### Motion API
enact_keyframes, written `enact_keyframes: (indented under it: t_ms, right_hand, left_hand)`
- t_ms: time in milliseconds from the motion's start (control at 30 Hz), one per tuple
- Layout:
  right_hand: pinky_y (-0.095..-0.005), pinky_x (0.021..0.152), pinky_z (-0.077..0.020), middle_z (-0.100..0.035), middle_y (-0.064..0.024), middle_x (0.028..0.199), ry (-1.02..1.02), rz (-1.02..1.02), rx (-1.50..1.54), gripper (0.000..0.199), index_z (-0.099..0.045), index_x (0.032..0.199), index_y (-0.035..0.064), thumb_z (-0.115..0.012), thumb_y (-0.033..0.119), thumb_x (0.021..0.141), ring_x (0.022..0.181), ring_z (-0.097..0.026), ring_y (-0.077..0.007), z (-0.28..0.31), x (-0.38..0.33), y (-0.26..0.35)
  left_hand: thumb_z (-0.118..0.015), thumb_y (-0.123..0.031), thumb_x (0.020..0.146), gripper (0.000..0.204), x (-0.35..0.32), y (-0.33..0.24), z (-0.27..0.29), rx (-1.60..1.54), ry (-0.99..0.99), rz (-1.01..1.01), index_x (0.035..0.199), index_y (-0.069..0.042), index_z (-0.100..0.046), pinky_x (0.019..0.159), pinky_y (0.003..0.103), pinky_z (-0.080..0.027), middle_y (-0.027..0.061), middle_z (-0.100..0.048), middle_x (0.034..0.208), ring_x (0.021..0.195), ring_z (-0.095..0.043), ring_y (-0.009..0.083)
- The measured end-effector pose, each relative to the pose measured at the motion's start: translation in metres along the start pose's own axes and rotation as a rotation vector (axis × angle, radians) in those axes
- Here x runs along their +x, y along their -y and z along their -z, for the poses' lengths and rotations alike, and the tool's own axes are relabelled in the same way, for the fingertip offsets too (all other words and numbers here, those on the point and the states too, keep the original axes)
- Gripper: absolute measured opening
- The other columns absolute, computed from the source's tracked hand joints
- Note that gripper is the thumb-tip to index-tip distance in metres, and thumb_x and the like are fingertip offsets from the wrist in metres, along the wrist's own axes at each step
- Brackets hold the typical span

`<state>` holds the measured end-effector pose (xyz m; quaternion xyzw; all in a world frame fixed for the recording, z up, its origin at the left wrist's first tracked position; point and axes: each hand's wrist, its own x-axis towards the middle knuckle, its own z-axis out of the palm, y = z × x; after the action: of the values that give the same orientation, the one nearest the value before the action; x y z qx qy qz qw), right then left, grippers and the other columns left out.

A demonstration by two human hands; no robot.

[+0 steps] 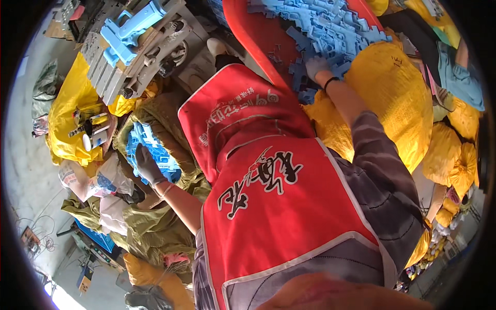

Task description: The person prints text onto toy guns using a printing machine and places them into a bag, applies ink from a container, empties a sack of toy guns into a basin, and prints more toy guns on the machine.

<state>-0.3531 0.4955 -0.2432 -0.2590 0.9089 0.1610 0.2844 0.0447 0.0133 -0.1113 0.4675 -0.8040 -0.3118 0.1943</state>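
Gathering, probably: blue parts point(338, 36) in the tub point(245, 33) lay around the fingers of my right hand point(317, 68), sack point(168, 121) parts point(163, 157) beneath my left hand point(147, 166). Couldn't tell if either clamped. Next move likely called for pinching.

Before you, to the right, a tub point(243, 32) holds a heap of toy pistols point(338, 33), and your right hand point(318, 67) is in among them. At your left, an open sack point(164, 120) contains more toy pistols point(143, 135), with your left hand point(148, 164) at these. Your apron point(289, 206) lies between the 2 heaps. Beyond the open sack, 1 toy pistol point(133, 30) rests on a stand point(106, 81). A closed sack point(395, 103) sits right of the tub; other sacks point(444, 150) lie farther right.
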Motion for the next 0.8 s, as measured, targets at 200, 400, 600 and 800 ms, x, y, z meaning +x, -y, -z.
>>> enact_keyframes:
  t_ms: [200,400,600,800]
  right_hand:
    - [-0.0409,0.095,-0.0409,-0.059,-0.0102,0.124,0.044,-0.079,-0.259,0.033,-0.063,0.116,0.0150,-0.053,0.028,0.087,0.121,-0.051,-0.0272,-0.039,0.027,-0.005]
    - [-0.0418,0.089,-0.0446,-0.059,-0.0150,0.123,-0.063,0.118,0.340,0.032,-0.063,0.115,0.0132,-0.050,0.017,0.086,0.115,-0.054,-0.0308,0.025,-0.007,-0.001]
    - [-0.0430,0.083,-0.0479,-0.063,-0.0174,0.110,0.285,0.465,0.224,0.033,-0.060,0.111,0.0072,-0.051,0.026,0.085,0.099,-0.061,-0.0328,0.017,0.001,-0.007]
    - [-0.0363,0.081,-0.0506,-0.062,-0.0141,0.112,0.065,1.049,-0.390,0.038,-0.053,0.126,0.0145,-0.052,0.023,0.089,0.097,-0.062,-0.0302,-0.042,0.034,-0.042]
  left_hand:
    - [-0.056,-0.018,0.094,0.030,-0.007,-0.039,-0.007,-0.048,0.091,0.002,0.117,0.001,-0.062,0.085,0.028,-0.048,0.0082,-0.067,0.109,0.096,-0.061,0.0157]
    - [-0.057,-0.016,0.093,0.028,-0.009,-0.025,0.010,-0.073,-0.016,0.015,0.113,0.002,-0.064,0.078,0.026,-0.048,0.0069,-0.068,0.105,0.090,-0.060,0.0111]
    - [-0.056,-0.016,0.094,0.027,-0.001,-0.054,0.012,-0.112,-0.051,-0.057,0.114,0.001,-0.063,0.087,0.027,-0.047,0.0074,-0.068,0.107,0.096,-0.061,0.0144]
    - [-0.058,-0.015,0.092,0.026,0.015,-0.107,0.012,-0.181,-0.090,-0.156,0.111,0.002,-0.064,0.085,0.026,-0.048,0.0074,-0.069,0.104,0.093,-0.063,0.0119]
